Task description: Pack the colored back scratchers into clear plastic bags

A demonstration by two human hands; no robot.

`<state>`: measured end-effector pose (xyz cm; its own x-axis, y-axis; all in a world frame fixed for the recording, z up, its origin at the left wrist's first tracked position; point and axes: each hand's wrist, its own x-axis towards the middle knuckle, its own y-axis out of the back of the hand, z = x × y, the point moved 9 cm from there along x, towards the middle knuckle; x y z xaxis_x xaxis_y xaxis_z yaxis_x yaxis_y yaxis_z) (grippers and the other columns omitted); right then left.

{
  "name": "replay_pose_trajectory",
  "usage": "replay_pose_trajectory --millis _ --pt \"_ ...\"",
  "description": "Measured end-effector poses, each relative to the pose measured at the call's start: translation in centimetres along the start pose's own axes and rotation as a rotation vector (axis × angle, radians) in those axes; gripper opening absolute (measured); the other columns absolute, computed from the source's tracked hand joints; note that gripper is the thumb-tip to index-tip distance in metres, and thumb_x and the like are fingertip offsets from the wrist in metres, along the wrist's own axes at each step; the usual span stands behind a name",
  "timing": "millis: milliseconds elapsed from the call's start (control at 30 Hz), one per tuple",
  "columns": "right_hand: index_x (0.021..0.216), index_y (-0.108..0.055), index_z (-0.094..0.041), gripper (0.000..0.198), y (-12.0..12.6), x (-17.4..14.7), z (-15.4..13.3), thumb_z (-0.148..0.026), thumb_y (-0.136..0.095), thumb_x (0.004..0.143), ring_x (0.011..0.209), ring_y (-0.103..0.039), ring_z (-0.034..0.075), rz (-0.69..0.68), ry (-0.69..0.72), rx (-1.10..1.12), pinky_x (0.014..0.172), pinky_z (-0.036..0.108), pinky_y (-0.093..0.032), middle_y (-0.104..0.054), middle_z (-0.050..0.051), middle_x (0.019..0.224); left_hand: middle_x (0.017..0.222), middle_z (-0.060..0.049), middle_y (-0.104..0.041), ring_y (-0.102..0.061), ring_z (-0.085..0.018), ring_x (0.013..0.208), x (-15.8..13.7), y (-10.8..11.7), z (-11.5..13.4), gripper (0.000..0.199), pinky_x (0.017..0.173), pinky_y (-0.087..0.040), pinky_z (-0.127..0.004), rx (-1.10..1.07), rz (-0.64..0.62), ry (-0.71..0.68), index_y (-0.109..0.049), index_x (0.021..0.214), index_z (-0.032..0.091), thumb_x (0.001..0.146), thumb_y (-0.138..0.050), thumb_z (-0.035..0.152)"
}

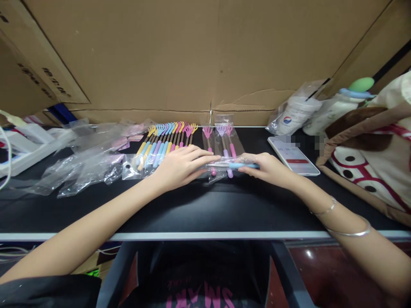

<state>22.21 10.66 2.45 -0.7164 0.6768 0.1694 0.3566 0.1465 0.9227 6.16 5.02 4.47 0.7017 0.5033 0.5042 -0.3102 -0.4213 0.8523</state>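
Left of the flat white smartphone, the right grip clamps a slim blue-handled rod in clear plastic, probably light, slippery, best held by its handle; left grip closure unclear.

Right fingers gripping blue handle, colourful scratchers, phone

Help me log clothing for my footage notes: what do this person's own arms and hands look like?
The left hand and right hand wear no gloves. A black sleeve shows on the left arm. The right arm wears a slim silver-coloured bracelet and, farther from the hand, a silver-coloured bangle.
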Motion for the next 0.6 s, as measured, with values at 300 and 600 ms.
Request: replay_pose_trajectory --millis 300,600 --pt "0.103 -0.063 -0.018 0.041 0.9 -0.2 0.5 -0.055 -0.05 0.089 0.054 -0.059 0.016 0.0 -0.068 0.115 0.06 0.026 -0.042 -0.064 0.0 0.065 0.133 -0.009 -0.058 -0.055 -0.025 0.117 0.1 1.2 -1.0 0.05 0.094 -0.042 -0.037 0.106 -0.02 0.085 -0.047 0.138 0.019 0.092 -0.054 0.038" --pt "0.097 -0.058 -0.019 0.03 0.2 -0.2 0.4 -0.047 -0.055 0.087 0.063 -0.059 0.015 -0.074 -0.026 0.153 0.063 0.025 -0.041 -0.067 0.001 0.074 0.103 -0.002 -0.068 -0.065 -0.018 0.091 -0.5 -0.7 -1.3 0.039 0.071 -0.044 -0.026 0.072 -0.143 0.067 -0.054 0.129 0.025 0.09 -0.052 0.024"
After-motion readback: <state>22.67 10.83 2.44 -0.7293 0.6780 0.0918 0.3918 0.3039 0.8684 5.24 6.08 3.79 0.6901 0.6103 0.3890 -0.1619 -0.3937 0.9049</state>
